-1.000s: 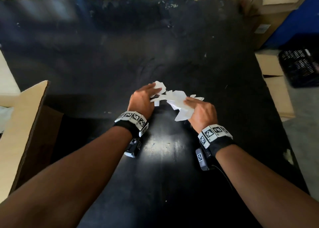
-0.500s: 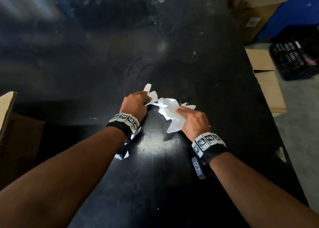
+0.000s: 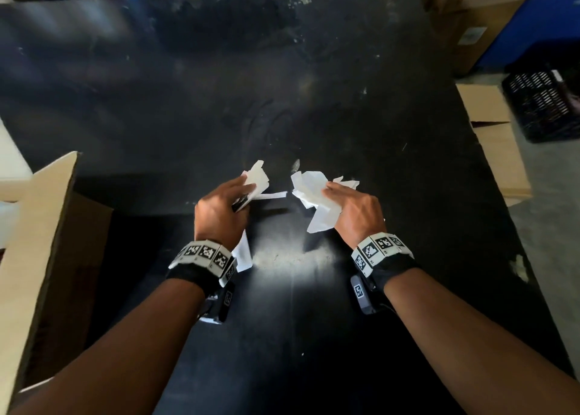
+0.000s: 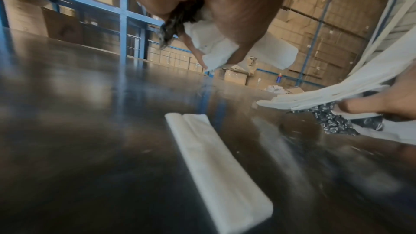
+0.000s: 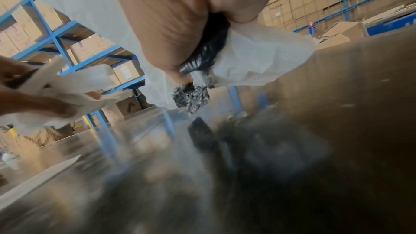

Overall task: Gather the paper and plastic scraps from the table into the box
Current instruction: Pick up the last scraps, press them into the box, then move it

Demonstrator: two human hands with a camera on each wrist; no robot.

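Hands (image 3: pixel 219 213) parted, scraps (image 3: pixel 309 191) split, fingers hidden

On the black table (image 3: pixel 282 69) the left hand (image 3: pixel 219 213) grips a bunch of white paper scraps (image 3: pixel 255 179), and the right hand (image 3: pixel 354 210) grips a second crumpled white bunch (image 3: pixel 309 191). The two bunches are near each other but apart. An open cardboard box (image 3: pixel 34 245) stands at the left edge of the table.
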